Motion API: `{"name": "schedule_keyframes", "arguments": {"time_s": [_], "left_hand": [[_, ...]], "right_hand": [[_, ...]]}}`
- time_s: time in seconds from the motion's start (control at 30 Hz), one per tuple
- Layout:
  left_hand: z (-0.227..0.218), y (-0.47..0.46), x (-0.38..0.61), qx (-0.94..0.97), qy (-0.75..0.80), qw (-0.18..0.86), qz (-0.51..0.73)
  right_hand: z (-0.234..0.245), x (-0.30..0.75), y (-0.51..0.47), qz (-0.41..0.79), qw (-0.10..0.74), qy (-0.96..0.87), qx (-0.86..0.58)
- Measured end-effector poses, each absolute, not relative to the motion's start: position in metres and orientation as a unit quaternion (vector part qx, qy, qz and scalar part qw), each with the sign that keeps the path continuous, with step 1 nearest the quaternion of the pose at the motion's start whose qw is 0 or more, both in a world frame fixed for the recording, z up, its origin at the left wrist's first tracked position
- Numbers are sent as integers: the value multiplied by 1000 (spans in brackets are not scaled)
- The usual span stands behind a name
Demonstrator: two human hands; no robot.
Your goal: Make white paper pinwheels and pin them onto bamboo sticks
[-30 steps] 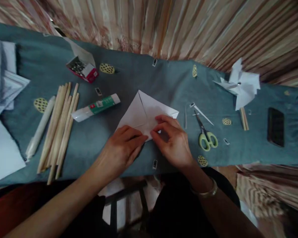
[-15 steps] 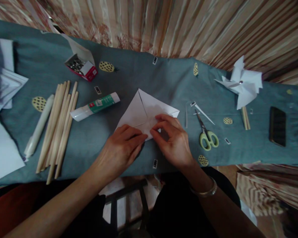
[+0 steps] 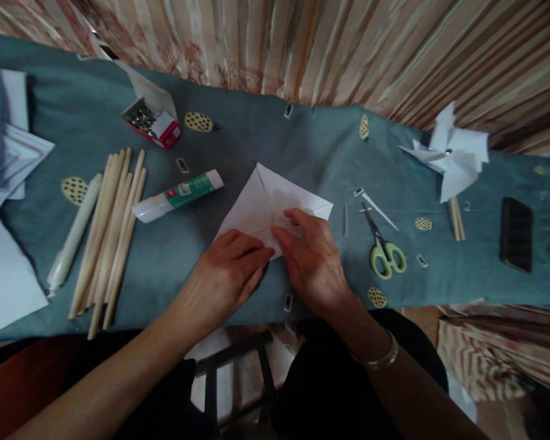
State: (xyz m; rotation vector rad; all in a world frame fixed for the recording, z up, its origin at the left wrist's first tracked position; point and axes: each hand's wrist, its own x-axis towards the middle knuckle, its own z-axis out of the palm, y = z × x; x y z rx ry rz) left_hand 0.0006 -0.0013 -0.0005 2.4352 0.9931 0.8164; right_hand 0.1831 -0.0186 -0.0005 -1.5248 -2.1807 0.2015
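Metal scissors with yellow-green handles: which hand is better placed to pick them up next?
Probably the right hand: it is nearer the scissors, which lie on its side with their handles at the near end. The left hand is farther away, touching the folded white paper.

A teal cloth [image 3: 247,131] was spread out; on it were laid sheets [image 3: 4,275], sticks [image 3: 95,226], a tube [image 3: 187,190], a box [image 3: 167,132], folded paper [image 3: 255,208], scissors [image 3: 379,239], strips [image 3: 379,210], a pinwheel [image 3: 467,146] and a phone [image 3: 516,235].

A shiny, pale bangle [image 3: 385,359] circles the right wrist [image 3: 357,322]; dark clothing [image 3: 321,391] (trousers, perhaps) sinks into shadow.
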Motion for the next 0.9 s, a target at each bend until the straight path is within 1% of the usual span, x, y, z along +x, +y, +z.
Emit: {"name": "schedule_keyframes", "arguments": {"time_s": [0.43, 0.6, 0.9], "left_hand": [[0, -5, 0, 873, 349, 192, 284], [-1, -5, 0, 875, 353, 187, 275], [-1, -5, 0, 868, 367, 189, 275]], "right_hand": [[-2, 185, -19, 78, 268, -790, -546], [-1, 185, -18, 91, 248, -789, -554], [-9, 176, -22, 36, 209, -809, -549]]}}
